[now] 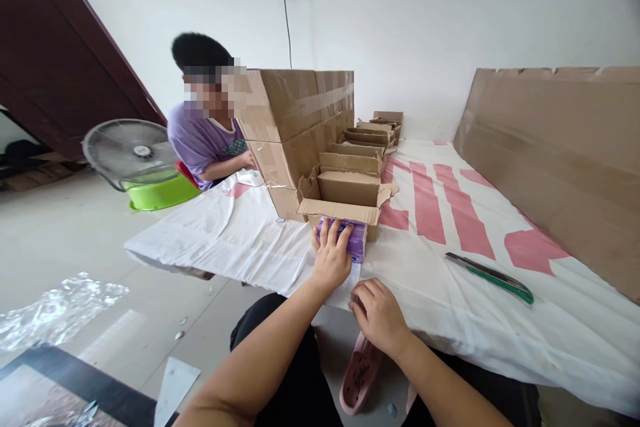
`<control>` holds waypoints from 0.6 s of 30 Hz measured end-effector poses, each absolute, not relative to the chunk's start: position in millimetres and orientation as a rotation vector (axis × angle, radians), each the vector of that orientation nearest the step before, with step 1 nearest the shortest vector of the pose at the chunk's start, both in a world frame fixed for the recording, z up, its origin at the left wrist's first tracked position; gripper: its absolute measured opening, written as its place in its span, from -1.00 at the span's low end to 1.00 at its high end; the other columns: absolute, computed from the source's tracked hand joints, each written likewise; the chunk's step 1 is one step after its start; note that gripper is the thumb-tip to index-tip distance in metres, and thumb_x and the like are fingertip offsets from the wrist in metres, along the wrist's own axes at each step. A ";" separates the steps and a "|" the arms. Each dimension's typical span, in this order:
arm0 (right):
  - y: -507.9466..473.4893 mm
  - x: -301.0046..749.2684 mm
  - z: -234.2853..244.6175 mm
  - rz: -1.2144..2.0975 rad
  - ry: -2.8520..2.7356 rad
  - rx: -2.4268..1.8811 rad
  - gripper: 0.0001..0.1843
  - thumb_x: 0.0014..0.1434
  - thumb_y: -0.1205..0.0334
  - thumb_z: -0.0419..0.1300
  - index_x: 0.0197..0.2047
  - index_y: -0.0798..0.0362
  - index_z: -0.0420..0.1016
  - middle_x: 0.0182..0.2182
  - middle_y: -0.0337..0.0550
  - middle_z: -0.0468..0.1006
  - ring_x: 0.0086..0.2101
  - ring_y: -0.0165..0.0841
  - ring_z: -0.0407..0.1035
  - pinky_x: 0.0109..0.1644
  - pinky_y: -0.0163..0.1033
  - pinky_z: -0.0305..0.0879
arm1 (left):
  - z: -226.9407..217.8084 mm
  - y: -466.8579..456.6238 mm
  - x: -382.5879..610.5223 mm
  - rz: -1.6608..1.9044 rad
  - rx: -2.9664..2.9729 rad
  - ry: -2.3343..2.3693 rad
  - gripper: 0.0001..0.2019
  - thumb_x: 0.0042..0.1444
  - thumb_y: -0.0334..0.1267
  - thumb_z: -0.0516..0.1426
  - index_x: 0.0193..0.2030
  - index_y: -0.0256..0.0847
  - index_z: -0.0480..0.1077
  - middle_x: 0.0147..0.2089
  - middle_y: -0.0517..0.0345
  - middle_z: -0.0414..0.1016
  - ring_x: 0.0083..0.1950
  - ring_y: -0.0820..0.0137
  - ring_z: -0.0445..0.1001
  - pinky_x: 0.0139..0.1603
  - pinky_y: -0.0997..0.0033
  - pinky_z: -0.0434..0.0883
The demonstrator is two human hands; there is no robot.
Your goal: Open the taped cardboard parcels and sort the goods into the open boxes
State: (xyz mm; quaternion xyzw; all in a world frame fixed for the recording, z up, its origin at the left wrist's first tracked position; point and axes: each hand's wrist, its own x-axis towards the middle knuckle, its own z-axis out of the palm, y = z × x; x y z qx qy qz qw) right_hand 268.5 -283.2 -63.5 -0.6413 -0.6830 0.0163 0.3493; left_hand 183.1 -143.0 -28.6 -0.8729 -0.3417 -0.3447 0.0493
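My left hand (pixel 333 260) lies over a purple plastic-wrapped pack (pixel 357 240), its fingers bent across the top. The pack sits on the table against the near side of an open cardboard box (pixel 350 211), whose flaps stand up. My right hand (pixel 379 312) is at the table's front edge, just below the pack. Its fingers are curled in, and whatever they may hold is hidden. Behind the nearest box, several more open boxes (pixel 363 150) run in a row toward the wall.
Taped closed cartons (pixel 295 100) are stacked left of the row. A green utility knife (pixel 493 275) lies on the cloth-covered table (pixel 425 293) at right, before a large cardboard sheet (pixel 550 160). Across the table sits a person (pixel 200 140), near a fan (pixel 133 150).
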 end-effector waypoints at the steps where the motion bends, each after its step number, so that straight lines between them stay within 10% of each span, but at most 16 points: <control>1: -283.0 268.5 -63.4 0.042 -1.771 -1.662 -0.86 0.14 0.45 0.24 -0.25 0.04 0.41 -0.26 -0.13 0.50 -0.20 -0.22 0.32 -0.07 -0.10 0.32 | -28.5 -142.9 182.8 -1.060 -2.658 -1.038 -0.42 -0.02 -0.48 0.05 0.21 -0.23 0.34 0.30 -0.19 0.27 0.42 -0.06 0.04 0.38 -0.16 -0.11; 18: -282.2 267.0 -64.0 0.018 -1.774 -1.657 -0.82 0.12 0.48 0.23 -0.28 0.02 0.39 -0.28 -0.16 0.50 -0.22 -0.23 0.33 -0.11 -0.10 0.32 | -26.9 -141.0 179.2 -1.167 -2.654 -0.945 -0.58 0.11 -0.35 0.08 0.14 -0.28 0.35 0.22 -0.22 0.34 0.36 -0.04 0.14 0.37 -0.14 -0.04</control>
